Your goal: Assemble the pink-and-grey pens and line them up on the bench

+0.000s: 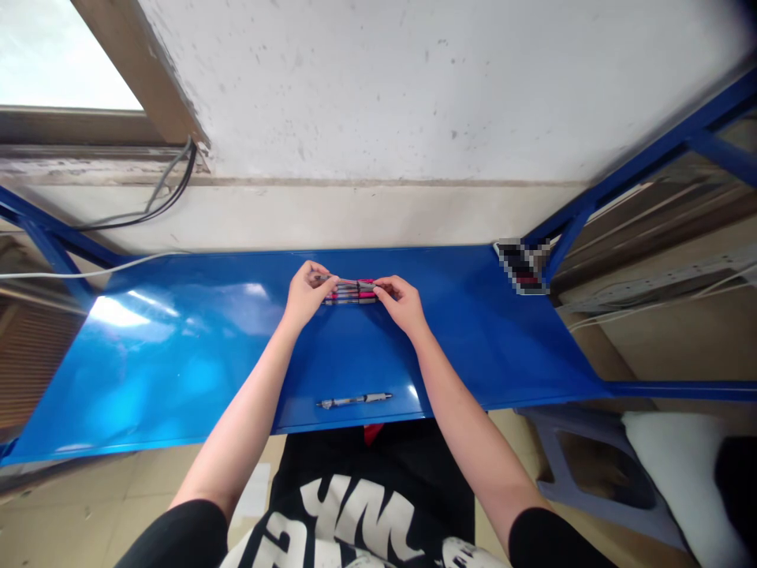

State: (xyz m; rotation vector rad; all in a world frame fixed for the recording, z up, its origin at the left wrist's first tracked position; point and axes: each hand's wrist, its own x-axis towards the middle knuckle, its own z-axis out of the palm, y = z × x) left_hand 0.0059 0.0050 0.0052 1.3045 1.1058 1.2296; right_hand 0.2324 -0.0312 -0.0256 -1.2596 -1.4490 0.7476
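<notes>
There are two hands: one left hand [303,295], one right hand [406,303]. One lone pen [355,400] — and several grouped pens [350,296], too small for exact count.

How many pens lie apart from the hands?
1: the single pen, near the front edge of the blue table. More pens, partly hidden, are between left hand and right hand.

The table [367,355] is plain blue, the clustered pens [350,296] toward twelve o'clock pink and dark, the single pen [355,401] at six pale grey and dark.
</notes>
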